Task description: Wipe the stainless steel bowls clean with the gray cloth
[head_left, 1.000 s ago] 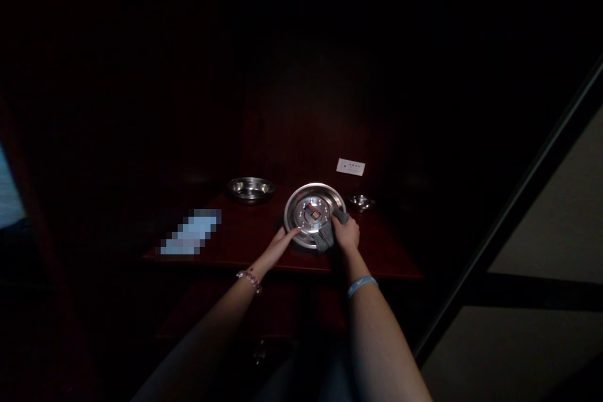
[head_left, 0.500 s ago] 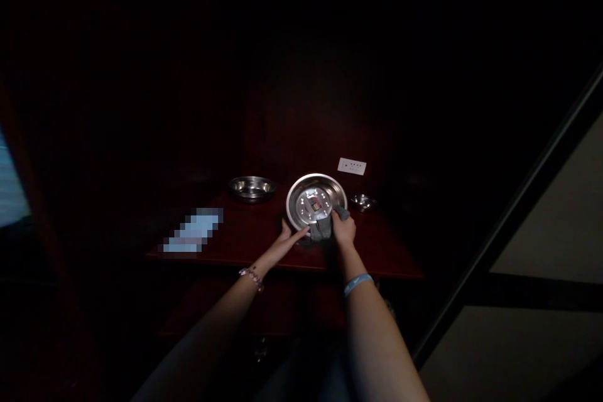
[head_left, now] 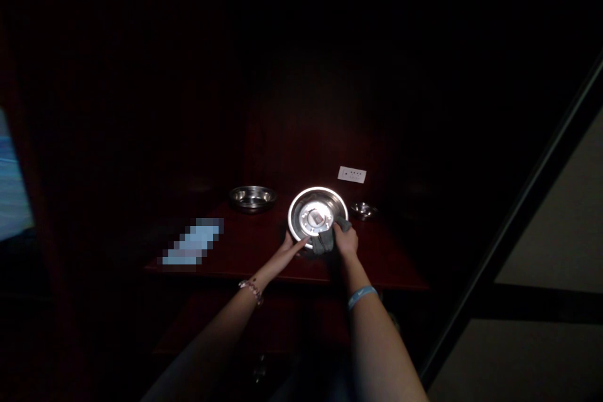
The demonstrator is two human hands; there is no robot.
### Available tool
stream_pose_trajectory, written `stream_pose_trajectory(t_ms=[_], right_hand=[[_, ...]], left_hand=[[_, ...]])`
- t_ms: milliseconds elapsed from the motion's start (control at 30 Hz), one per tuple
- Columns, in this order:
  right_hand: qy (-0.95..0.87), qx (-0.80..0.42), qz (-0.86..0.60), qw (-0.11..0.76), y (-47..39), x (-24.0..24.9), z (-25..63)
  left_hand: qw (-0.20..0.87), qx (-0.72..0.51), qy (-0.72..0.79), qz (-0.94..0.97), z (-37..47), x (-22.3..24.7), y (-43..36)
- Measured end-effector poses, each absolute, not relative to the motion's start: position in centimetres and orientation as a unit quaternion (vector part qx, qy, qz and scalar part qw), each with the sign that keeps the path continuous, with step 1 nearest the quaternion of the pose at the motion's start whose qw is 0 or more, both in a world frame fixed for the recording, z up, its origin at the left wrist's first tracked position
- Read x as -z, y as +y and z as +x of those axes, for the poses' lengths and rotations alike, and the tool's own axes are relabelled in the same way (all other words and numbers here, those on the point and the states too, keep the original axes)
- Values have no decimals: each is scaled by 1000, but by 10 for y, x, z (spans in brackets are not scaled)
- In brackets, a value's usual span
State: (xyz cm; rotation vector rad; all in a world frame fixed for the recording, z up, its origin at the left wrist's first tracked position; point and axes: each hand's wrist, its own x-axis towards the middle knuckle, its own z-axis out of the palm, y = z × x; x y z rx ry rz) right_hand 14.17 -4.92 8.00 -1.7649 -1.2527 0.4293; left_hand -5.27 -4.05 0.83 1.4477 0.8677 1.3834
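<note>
A shiny steel basin (head_left: 305, 208) with a label on its inner bottom is tilted toward me above the dark red desk. My left hand (head_left: 288, 250) grips its lower left rim, thumb over the edge and fingers hidden behind. At the lower right rim, my right hand (head_left: 347, 240) is closed on a grey cloth (head_left: 323, 242), which hangs over the basin's front edge. A bead bracelet circles my left wrist and a light blue band my right.
The dark red desk (head_left: 264, 251) carries another steel basin (head_left: 252, 200) at back left and a small steel bowl (head_left: 363, 210) at back right. A blurred-out bright flat rectangle (head_left: 194, 242) lies at left. A white socket plate (head_left: 352, 174) is on the back wall.
The whole scene sits slightly lower in view. The basin's tilt has shifted a little, and its inner bottom and rim now reflect light more brightly. Both hands keep their places.
</note>
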Motion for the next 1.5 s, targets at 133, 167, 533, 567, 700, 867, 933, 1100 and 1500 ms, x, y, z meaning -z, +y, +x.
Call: stream_pose_trajectory(t_ms=[133,167,533,567,700,867,933,1100,1500], right_hand=[[-524,-184,-702,446,-49,-78,137],[-528,-186,-700,444,-50,-78,137],[-520,-177,-725,416,-61,-81,139],[-518,-176,-726,416,-61,-81,139],[-520,-171,-733,404,-63,-82,142],[-516,-156,-750,383,-63,-84,145],[-516,-153,-751,383,-62,-84,145],[-512,-154,-745,399,-57,-84,145],[-511,-148,-752,390,-54,-83,144]], left_hand=[[464,-557,370,581,-53,-5,-40],[462,-558,368,583,-53,-5,-40],[467,-584,373,550,-54,-8,-42],[465,-589,367,550,-55,-8,-42],[461,-596,360,550,-55,-8,-42],[487,-565,381,546,-57,-8,-43],[485,-566,380,548,-58,-10,-45],[443,-605,345,564,-56,-16,-50],[463,-567,348,586,-53,-17,-50]])
